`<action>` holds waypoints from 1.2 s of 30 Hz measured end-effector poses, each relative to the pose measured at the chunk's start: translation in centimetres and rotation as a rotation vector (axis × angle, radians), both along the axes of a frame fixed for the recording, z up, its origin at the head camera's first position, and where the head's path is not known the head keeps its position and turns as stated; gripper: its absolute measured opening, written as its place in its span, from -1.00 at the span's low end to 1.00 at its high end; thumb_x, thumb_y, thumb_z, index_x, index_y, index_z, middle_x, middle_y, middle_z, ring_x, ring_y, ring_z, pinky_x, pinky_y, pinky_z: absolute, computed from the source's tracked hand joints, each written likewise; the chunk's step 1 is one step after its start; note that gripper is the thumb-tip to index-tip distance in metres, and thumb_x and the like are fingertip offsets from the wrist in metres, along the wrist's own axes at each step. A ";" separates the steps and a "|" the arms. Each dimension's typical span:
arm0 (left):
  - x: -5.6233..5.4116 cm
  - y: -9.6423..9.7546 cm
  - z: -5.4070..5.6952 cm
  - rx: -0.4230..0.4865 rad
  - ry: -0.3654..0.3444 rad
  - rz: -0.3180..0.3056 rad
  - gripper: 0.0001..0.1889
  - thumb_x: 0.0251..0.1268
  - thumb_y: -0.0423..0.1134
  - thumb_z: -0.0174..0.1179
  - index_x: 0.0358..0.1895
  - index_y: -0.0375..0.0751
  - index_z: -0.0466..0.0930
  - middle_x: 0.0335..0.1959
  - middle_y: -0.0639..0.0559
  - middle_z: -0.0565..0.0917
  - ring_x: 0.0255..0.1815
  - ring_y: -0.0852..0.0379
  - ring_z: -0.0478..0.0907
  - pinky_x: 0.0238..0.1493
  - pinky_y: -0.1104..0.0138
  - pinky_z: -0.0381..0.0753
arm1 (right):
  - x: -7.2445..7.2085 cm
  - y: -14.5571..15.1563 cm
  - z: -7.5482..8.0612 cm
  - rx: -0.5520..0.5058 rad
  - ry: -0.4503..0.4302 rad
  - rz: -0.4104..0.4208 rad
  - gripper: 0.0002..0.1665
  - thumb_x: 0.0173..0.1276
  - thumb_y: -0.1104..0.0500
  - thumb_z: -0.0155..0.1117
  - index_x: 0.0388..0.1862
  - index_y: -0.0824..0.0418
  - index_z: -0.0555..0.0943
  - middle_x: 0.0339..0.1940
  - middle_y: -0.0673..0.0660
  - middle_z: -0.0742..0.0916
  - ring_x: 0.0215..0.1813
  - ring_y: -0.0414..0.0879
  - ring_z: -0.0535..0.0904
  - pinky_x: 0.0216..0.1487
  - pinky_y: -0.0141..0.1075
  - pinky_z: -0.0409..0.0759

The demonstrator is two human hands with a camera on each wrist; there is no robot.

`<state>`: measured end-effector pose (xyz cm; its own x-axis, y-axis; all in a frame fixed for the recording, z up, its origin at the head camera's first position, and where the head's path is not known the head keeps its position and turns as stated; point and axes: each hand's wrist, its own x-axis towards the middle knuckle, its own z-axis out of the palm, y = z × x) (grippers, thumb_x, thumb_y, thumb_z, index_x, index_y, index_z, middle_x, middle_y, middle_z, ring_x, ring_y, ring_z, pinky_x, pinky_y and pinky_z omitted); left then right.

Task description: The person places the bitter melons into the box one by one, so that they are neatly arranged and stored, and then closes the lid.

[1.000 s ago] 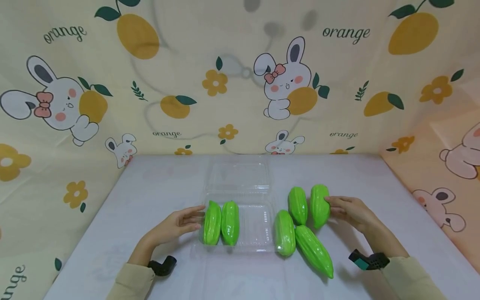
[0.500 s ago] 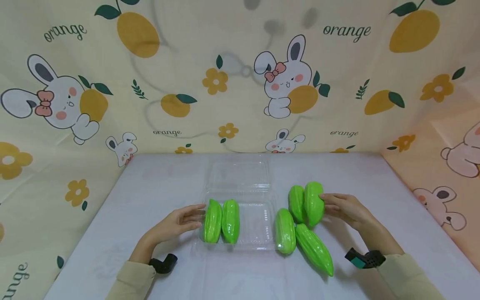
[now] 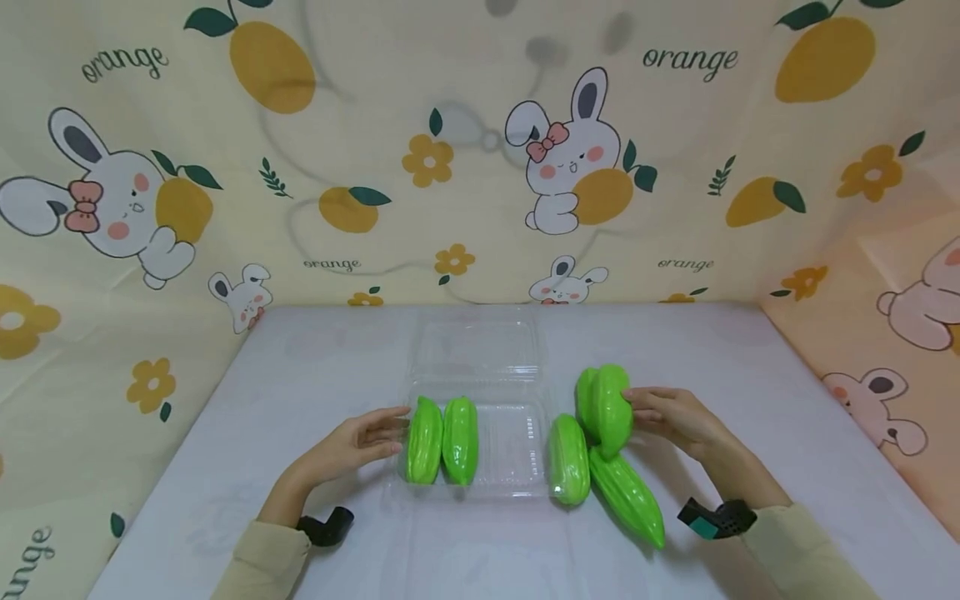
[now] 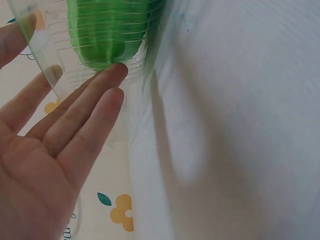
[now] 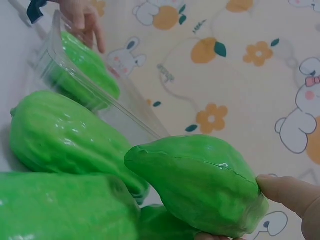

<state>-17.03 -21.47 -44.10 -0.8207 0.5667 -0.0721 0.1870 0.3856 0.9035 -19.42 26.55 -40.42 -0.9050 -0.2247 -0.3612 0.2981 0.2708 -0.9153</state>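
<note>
My right hand pinches a glossy green ridged gourd by its end between thumb and fingers. In the right wrist view the held gourd is raised over other gourds, its narrow tip pointing left. It partly hides another gourd behind it. A clear plastic clamshell box lies with its lid folded back. Two gourds stand side by side in its left part, a left one and a right one. My left hand has straight fingers against the box's left wall.
One loose gourd lies against the box's right side, and another lies slanted nearer the front. The white table meets a printed cloth backdrop at the back.
My right hand has carried the held gourd leftward, now overlapping the gourd beside it in view. The left hand and box stay in place.
</note>
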 end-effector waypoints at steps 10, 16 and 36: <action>0.1 0.0 0.0 0.000 0.001 -0.008 -0.33 0.43 -0.14 0.10 0.45 -0.41 0.11 0.38 -0.47 0.33 0.34 -0.40 0.37 0.27 0.15 0.58 | 0.2 -0.9 -0.2 0.017 0.008 0.023 -0.17 0.47 -0.03 0.08 0.38 0.61 0.15 0.01 -0.05 0.62 -0.09 -0.40 0.60 0.11 -0.47 0.64; 0.2 -0.1 0.0 0.002 -0.006 -0.003 -0.33 0.43 -0.14 0.10 0.45 -0.40 0.11 0.38 -0.46 0.33 0.35 -0.39 0.37 0.28 0.17 0.58 | 0.2 -1.7 -0.2 0.000 -0.006 0.031 -0.20 0.46 -0.01 0.09 0.36 0.60 0.20 -0.13 -0.13 0.65 -0.11 -0.39 0.62 0.06 -0.49 0.65; 0.1 -0.1 0.2 0.010 0.016 -0.023 -0.36 0.44 -0.18 0.09 0.45 -0.42 0.11 0.36 -0.47 0.34 0.35 -0.40 0.38 0.27 0.09 0.56 | 0.1 -3.8 0.4 -0.069 -0.007 0.063 -0.17 0.46 0.01 0.10 0.37 0.63 0.14 -0.20 -0.14 0.67 -0.15 -0.37 0.64 0.02 -0.51 0.66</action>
